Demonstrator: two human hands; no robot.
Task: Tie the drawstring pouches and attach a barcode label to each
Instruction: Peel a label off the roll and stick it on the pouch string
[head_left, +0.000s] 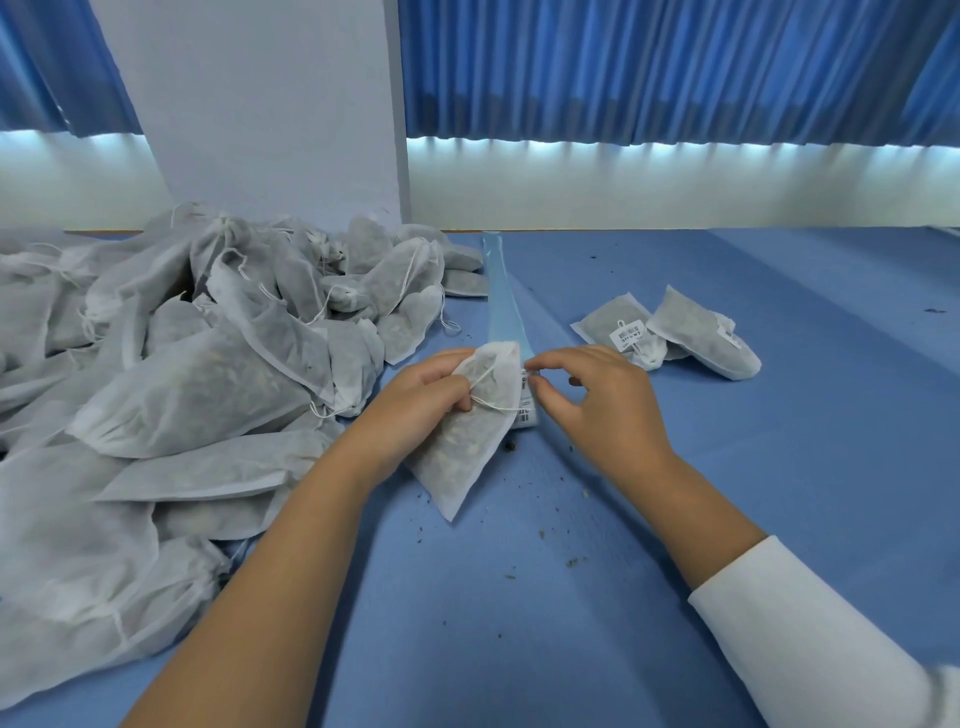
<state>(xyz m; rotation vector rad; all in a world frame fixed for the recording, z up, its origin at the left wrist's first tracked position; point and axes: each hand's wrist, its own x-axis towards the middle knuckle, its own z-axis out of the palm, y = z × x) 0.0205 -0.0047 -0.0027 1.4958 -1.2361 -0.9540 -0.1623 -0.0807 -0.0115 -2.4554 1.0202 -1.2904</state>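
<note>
A person works at a blue table (727, 493), seen from above their own forearms. The left hand (421, 400) grips one white drawstring pouch (462, 447) near its neck. The fingers curl over the fabric, and the drawstring (485, 387) crosses just beyond the fingertips. The pouch body hangs back toward the wrist. Whether the string is already knotted cannot be told.

The right hand (597, 400) has thumb and forefinger drawn narrow, their tips at a white barcode label (525, 405) on a pale blue backing strip (501, 301). The strip runs away from the fingertips across the table. It is unclear whether the label is gripped yet.

Beyond the right hand's knuckles lie two finished pouches (670, 332), each carrying a label. Beside and beyond the left hand's fingers rises a large pile of pouches (208, 374), none of them visibly labelled. By this showing the job has barely begun: two are done, a third is about to be labelled, and dozens remain. Dark crumbs (511, 445) speckle the table near both wrists.
</note>
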